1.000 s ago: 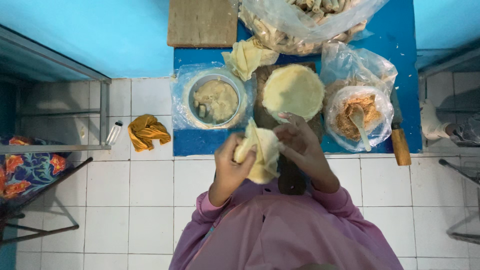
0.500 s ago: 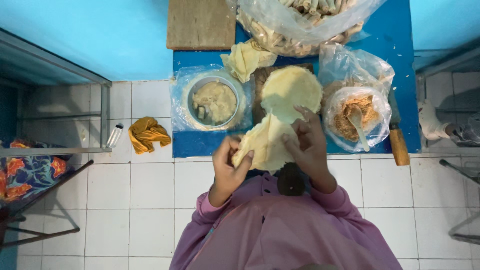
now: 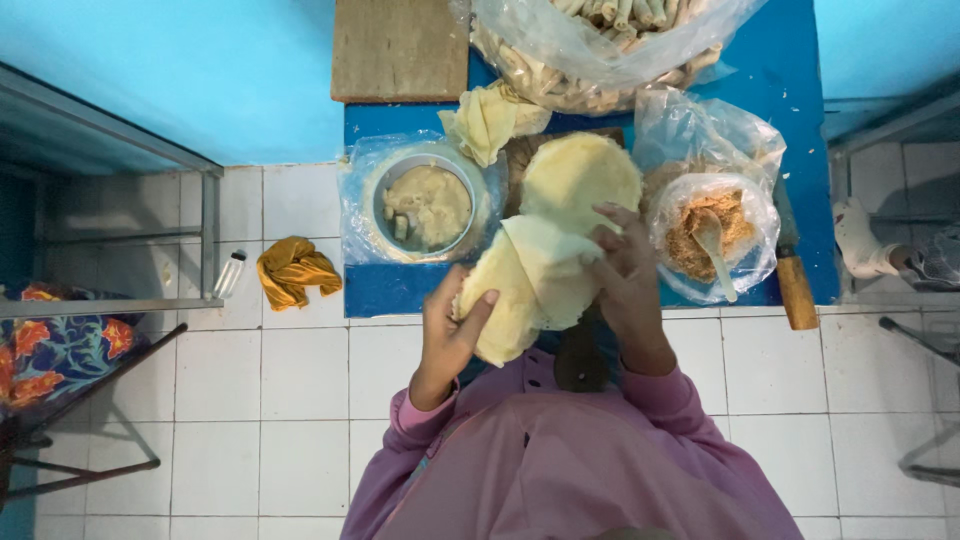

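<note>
Both hands clamped on a thin yellow wrapper, left hand low, right hand nearer the stack just beyond.

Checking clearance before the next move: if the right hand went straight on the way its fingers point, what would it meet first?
The right hand points up and slightly left; it would probably first meet the round stack of pale wrappers just beyond its fingers, though depth is unclear from above.

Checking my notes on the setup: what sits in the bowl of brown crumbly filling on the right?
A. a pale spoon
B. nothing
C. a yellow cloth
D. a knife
A: a pale spoon lies in the bowl of brown filling, its handle pointing toward the person.
</note>
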